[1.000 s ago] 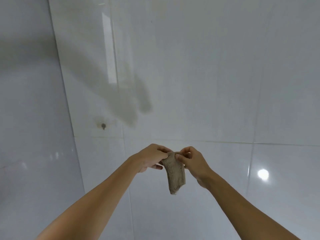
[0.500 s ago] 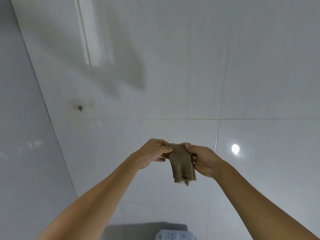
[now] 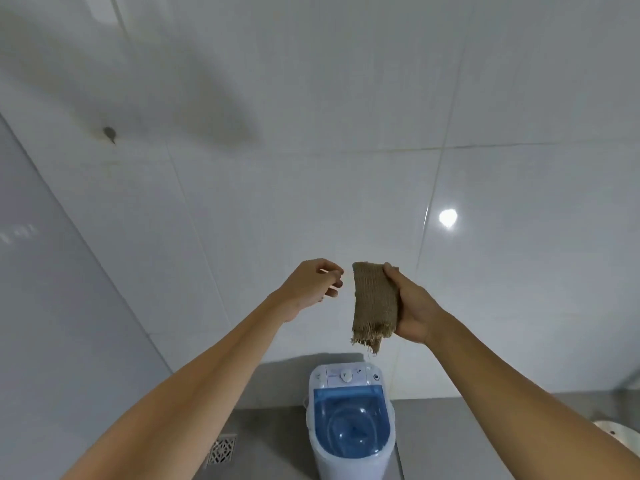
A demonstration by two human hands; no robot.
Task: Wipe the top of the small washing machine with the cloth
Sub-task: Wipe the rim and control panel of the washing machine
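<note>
A folded brown woven cloth (image 3: pixel 374 303) with a frayed lower edge hangs in the air, and my right hand (image 3: pixel 414 306) grips its right side. My left hand (image 3: pixel 313 285) is just left of the cloth, apart from it, with fingers loosely curled and nothing in them. Below both hands the small white washing machine (image 3: pixel 349 420) stands on the grey floor against the tiled wall. It has a blue see-through lid and a white control panel with a dial at the back.
White glossy wall tiles fill most of the view. A metal floor drain grate (image 3: pixel 221 450) lies left of the machine. A round metal object (image 3: pixel 616 433) shows at the right edge on the floor.
My left hand has let go of the cloth and moved slightly left. My head has tilted down, bringing the washing machine and the floor into view.
</note>
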